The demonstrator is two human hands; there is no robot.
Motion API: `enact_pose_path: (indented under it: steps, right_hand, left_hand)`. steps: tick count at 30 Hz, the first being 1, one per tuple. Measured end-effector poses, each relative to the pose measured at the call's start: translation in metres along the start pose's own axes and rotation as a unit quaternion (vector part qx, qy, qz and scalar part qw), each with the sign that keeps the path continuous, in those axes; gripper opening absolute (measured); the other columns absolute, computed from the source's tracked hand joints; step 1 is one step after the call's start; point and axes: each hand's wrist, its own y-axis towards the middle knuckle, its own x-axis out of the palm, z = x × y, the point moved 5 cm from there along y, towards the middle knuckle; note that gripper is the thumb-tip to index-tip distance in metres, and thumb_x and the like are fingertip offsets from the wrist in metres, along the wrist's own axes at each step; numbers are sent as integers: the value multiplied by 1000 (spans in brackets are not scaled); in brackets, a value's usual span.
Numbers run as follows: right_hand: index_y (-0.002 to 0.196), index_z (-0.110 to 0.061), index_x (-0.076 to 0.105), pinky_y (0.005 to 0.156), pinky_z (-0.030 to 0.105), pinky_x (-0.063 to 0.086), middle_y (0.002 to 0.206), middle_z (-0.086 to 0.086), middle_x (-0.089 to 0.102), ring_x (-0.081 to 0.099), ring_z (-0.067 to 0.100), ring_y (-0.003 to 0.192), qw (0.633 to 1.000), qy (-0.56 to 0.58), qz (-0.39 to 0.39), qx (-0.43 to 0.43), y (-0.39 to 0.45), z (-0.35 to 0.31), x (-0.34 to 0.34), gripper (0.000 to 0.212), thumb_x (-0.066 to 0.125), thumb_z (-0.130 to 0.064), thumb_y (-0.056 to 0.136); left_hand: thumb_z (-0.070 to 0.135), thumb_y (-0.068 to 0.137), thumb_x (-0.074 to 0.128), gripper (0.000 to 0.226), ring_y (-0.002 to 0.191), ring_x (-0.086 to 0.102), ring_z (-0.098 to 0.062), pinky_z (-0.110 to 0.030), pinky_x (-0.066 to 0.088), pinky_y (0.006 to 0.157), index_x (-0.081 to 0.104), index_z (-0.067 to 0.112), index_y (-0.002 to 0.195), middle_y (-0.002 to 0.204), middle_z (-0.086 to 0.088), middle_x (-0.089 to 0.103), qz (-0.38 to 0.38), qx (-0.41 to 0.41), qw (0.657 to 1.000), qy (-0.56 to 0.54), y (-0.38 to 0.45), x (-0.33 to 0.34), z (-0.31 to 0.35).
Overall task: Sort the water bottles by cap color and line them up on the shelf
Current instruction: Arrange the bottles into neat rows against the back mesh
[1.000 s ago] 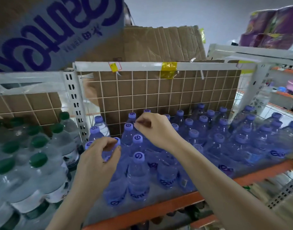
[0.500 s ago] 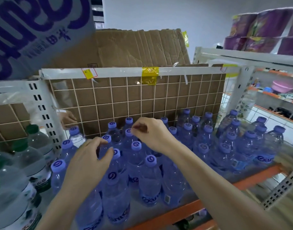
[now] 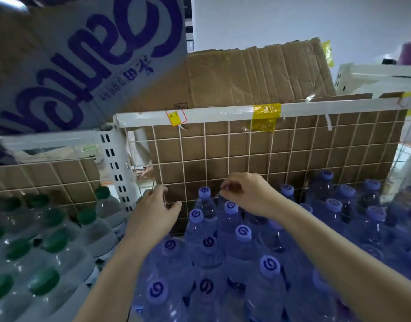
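green-capped bottles (image 3: 48, 242) stand at nine o'clock, apart by colour. left hand (image 3: 153, 214) curls loosely, its grasp hidden; right hand (image 3: 248, 194) pinches something unclear above purple-capped bottles (image 3: 242, 233) at three o'clock, likely straightening rows.

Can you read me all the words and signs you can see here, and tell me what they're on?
Big purple brand word on the tilted carton: upside down and cut off, not readable for sure.
Small purple line under it: too blurred.
Purple caps: a swirl logo, no letters.
Red-edged yellow tag on the white shelf rail: too small.
Small box symbol on the brown cardboard: no words.
Yellow tape: blank.
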Motion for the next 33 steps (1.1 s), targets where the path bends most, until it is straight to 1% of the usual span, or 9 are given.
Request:
enact_pose_path:
  steps: [5, 8, 14, 16, 18, 21, 25, 29, 33]
  right_hand:
    - [109, -22, 66, 80, 27, 49, 98, -4, 64, 60, 14, 91, 997, -18, -71, -25, 31, 12, 2, 22, 62, -33, 91]
    - [110, -23, 65, 74, 25, 46, 95, -4, 63, 61, 16, 90, 994, -32, -102, -38, 51, 16, 10, 24, 63, -35, 90]
    - [121, -22, 59, 74, 31, 47, 113, 2, 64, 60, 23, 98, 971, -154, -150, -109, 76, -3, 38, 36, 57, -43, 92]
    - [117, -23, 60, 69, 30, 43, 110, 2, 64, 59, 20, 92, 959, -182, -175, -127, 81, -6, 46, 32, 57, -41, 91]
    - [110, -23, 59, 67, 30, 42, 102, -1, 62, 55, 18, 86, 949, -199, -206, -128, 84, -6, 55, 27, 60, -40, 89]
    - [104, -21, 58, 72, 33, 47, 93, -2, 57, 57, 19, 85, 944, -190, -244, -114, 88, -4, 66, 24, 64, -37, 87]
    - [86, -24, 52, 64, 29, 41, 83, -5, 54, 52, 15, 76, 950, -149, -252, -105, 90, -2, 69, 20, 68, -35, 84]
    - [89, -25, 49, 60, 26, 36, 84, -5, 53, 49, 12, 73, 954, -145, -246, -96, 88, 1, 71, 20, 67, -35, 85]
    - [88, -25, 48, 56, 26, 35, 81, -6, 51, 50, 13, 72, 958, -149, -230, -89, 87, 1, 73, 21, 66, -37, 86]
  left_hand:
    - [38, 90, 54, 49, 124, 46, -29, -38, 39, 101, 45, 21, 135, 139, -7, 45, -7, -41, 998, 40, 29, -12, -4]
    - [29, 89, 54, 44, 115, 53, -32, -38, 46, 93, 49, 20, 132, 136, -9, 47, -15, -44, 995, 94, 43, -18, -1]
    - [25, 88, 60, 41, 111, 55, -28, -31, 45, 87, 55, 16, 128, 127, -12, 56, -129, -61, 974, 179, 63, -4, -13]
    - [26, 88, 61, 42, 111, 55, -27, -32, 45, 86, 55, 16, 128, 126, -10, 56, -148, -61, 968, 192, 67, 1, -19]
    - [30, 88, 62, 37, 107, 56, -26, -30, 43, 79, 59, 15, 122, 121, -10, 59, -150, -47, 966, 207, 71, 4, -23]
    - [33, 89, 61, 33, 103, 56, -27, -29, 40, 73, 61, 13, 114, 114, -11, 61, -156, -28, 959, 236, 77, 8, -27]
    - [37, 89, 61, 34, 94, 56, -27, -30, 40, 70, 59, 10, 109, 109, -12, 59, -158, -23, 956, 246, 83, 10, -32]
    - [35, 92, 57, 26, 85, 52, -25, -29, 38, 68, 51, 10, 93, 105, -13, 58, -134, -49, 963, 228, 86, 8, -43]
    - [39, 94, 53, 33, 95, 57, -29, -30, 40, 70, 54, 7, 106, 108, -14, 58, -118, -47, 965, 231, 89, 10, -44]
